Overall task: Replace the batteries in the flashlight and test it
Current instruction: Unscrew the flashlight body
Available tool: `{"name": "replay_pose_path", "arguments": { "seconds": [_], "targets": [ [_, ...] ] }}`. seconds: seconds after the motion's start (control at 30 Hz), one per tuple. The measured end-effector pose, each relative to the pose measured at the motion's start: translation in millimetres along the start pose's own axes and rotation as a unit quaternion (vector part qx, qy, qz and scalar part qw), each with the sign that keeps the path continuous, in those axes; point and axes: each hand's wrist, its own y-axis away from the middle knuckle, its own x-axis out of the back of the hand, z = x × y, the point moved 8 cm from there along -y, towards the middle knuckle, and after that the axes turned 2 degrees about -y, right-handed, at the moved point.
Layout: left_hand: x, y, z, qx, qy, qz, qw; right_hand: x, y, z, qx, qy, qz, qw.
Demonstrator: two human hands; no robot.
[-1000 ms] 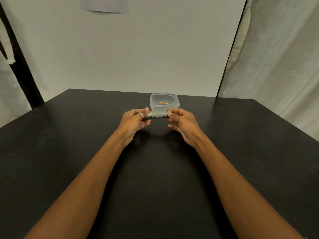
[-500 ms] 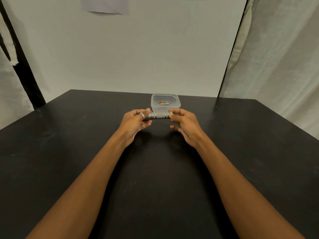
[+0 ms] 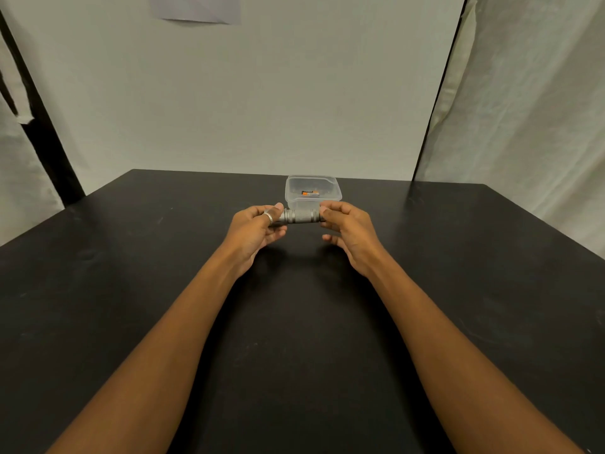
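Flashlight (image 3: 301,217) sits level between both hands over the black table (image 3: 131,306), toward the middle of its far edge. Just behind it, toward that far edge, stands a clear plastic container (image 3: 293,194) with an orange and black battery (image 3: 310,193) lying inside; from the head view the flashlight overlaps the container's near wall. A sheet of paper (image 3: 196,9) hangs on the pale wall beyond, and a light curtain (image 3: 523,109) hangs past the right edge.

Both forearms reach up from the near edge. The tabletop lies bare out to the left and right edges.

The left hand (image 3: 253,229), with a ring (image 3: 268,217) on one finger, wraps its curled fingers around the left end, thumb on top. The right hand (image 3: 348,229) pinches the right end between thumb and forefinger, the lower fingers loose beneath. The flashlight is a short grey metal cylinder with ridged bands near each end.
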Motion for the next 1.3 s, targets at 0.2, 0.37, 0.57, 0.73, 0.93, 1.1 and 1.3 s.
{"name": "replay_pose_path", "arguments": {
  "seconds": [0.2,0.37,0.57,0.73,0.93,1.1,1.3],
  "targets": [
    [-0.3,0.7,0.5,-0.005,-0.009,-0.001,1.000,1.3,-3.4,3.4,0.006,0.067,0.033,0.997],
    [-0.7,1.2,1.0,-0.007,-0.014,-0.004,1.000,0.0,-2.9,0.6,0.011,0.030,-0.005,0.999],
    [0.4,-1.4,-0.7,-0.008,-0.012,-0.001,1.000,0.7,-3.1,4.8,-0.007,0.079,0.039,0.996],
    [1.0,-3.6,-3.0,-0.006,-0.008,-0.005,1.000,1.6,-1.1,0.6,0.001,0.003,-0.002,1.000],
    [0.8,-4.3,-3.2,-0.004,-0.005,-0.004,1.000,2.1,-1.0,3.6,-0.004,0.064,0.046,0.997],
    [1.3,-4.9,-3.6,-0.003,-0.005,-0.003,1.000,0.8,-0.7,-0.9,0.015,0.025,0.007,1.000],
    [0.7,-4.0,-3.0,-0.005,-0.002,-0.003,1.000,0.3,2.5,1.5,-0.009,0.065,0.040,0.997]
  ]
}}
